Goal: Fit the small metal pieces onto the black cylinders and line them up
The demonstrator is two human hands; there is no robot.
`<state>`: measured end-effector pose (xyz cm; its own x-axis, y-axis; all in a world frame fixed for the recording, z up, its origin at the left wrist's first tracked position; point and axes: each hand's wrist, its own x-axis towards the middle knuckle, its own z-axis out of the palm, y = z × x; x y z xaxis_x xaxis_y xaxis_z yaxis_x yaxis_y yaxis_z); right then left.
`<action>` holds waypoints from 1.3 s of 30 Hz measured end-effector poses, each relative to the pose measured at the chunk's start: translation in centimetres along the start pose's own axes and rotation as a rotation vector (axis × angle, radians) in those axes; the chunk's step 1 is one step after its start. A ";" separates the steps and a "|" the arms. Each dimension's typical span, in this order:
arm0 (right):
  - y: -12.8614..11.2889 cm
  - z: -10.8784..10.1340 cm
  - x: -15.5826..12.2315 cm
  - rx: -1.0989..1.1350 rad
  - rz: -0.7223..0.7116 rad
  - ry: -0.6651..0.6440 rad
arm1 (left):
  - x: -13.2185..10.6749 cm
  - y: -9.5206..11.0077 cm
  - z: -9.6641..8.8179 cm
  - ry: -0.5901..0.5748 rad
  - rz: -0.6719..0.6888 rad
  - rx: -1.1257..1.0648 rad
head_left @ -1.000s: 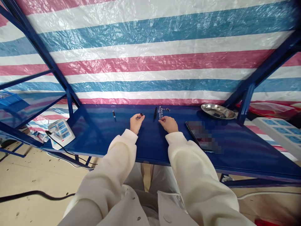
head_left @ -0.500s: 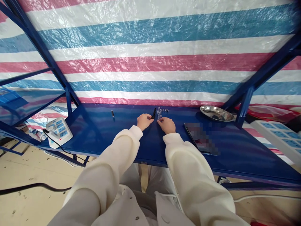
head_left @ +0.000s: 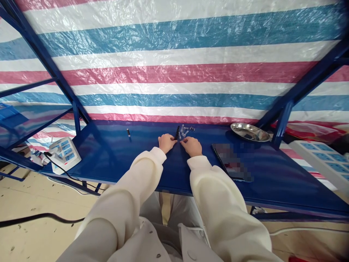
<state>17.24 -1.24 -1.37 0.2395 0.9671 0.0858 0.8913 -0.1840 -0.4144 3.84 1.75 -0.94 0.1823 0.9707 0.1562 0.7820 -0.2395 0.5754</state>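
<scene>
Both my hands rest close together on the blue metal shelf [head_left: 131, 160]. My left hand [head_left: 166, 142] is closed in a pinch on a small black part whose tip shows near a black pen-like piece [head_left: 177, 133]. My right hand [head_left: 192, 146] has its fingers curled in a pinch beside a cluster of small clear and metal parts [head_left: 185, 130]; what it holds is too small to name. A lone small dark cylinder [head_left: 128, 133] lies apart to the left.
A steel dish [head_left: 250, 132] sits at the back right. A dark flat tablet [head_left: 231, 161] lies right of my hands. A white power strip [head_left: 64, 154] with a cable sits at the shelf's left edge. Striped tarp hangs behind; blue frame posts stand at both sides.
My left hand moved right from the middle of the shelf to the black piece beside the parts cluster. My right hand stayed almost in place.
</scene>
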 end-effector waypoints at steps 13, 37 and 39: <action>0.1 0.4 0.1 0.007 -0.023 0.040 | 0.1 0.2 0.2 0.007 -0.003 0.048; -1.3 -1.8 -1.5 0.222 0.062 0.178 | -2.7 -10.8 -18.6 0.123 0.087 0.766; -1.4 -1.9 -1.6 0.244 0.052 0.218 | -3.0 -12.2 -18.1 0.061 0.078 0.778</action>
<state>16.36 -2.82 0.78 0.3824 0.8924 0.2395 0.7633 -0.1590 -0.6262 -17.06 1.44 6.06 0.2385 0.9434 0.2303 0.9651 -0.2040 -0.1639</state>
